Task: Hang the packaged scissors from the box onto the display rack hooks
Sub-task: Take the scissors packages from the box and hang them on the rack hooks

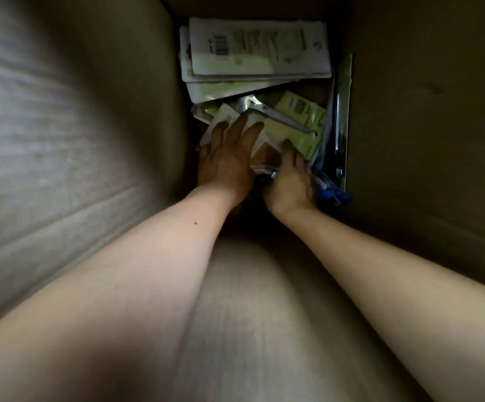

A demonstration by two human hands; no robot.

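Observation:
I look straight down into a deep cardboard box [76, 140]. On its dim bottom lie several packaged scissors: a stack of white-backed packs [258, 50] at the far end and a loose green-and-white heap [290, 123] nearer me. My left hand [226, 158] lies flat with straight fingers on the heap's left side. My right hand [292, 177] curls its fingers round the near edge of a pack with an orange-brown label [266, 155]. No display rack or hooks are in view.
The box walls close in on every side, with the right wall [424, 111] in deep shadow. One long pack [341, 123] stands on edge against the right wall, and blue-handled packs [334, 194] lie beside my right wrist.

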